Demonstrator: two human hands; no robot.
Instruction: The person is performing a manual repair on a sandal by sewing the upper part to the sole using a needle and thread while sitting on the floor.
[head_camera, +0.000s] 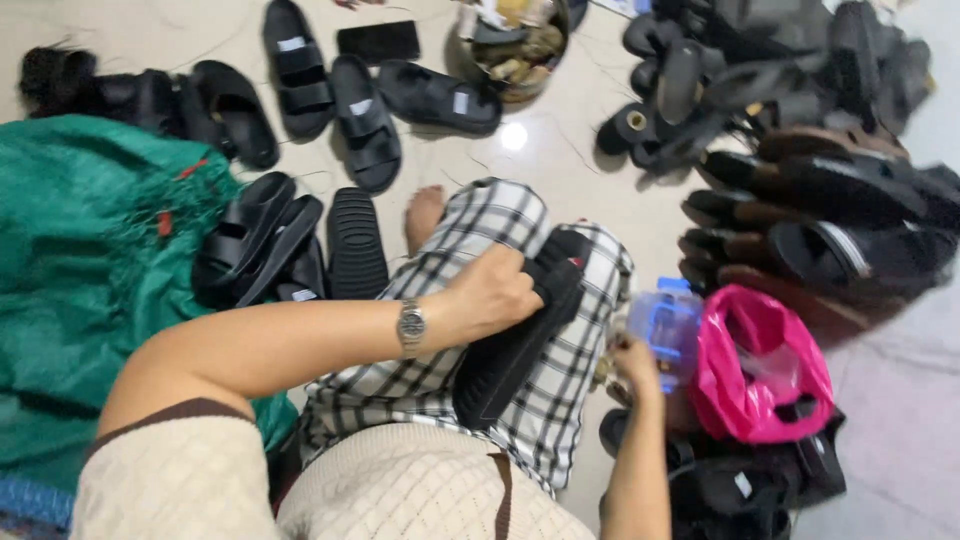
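Black sandal (510, 345) lies on the lap, gripped by left hand (495, 290); right hand (632, 357) seemingly pinches something small.

Pale, glossy tiled floor (560, 150), one bright light spot reflected near its middle. Lying straight on it: a loose row of black sandals (365, 115) at upper left, a heap of black and brown sandals (800, 170) at right, a green mesh sack (80, 270) at left. Also a round bowl of odds and ends (515, 45) at top centre, and a pink plastic bag (760, 365) with a clear blue-lidded container (665, 325) just beside it at lower right.
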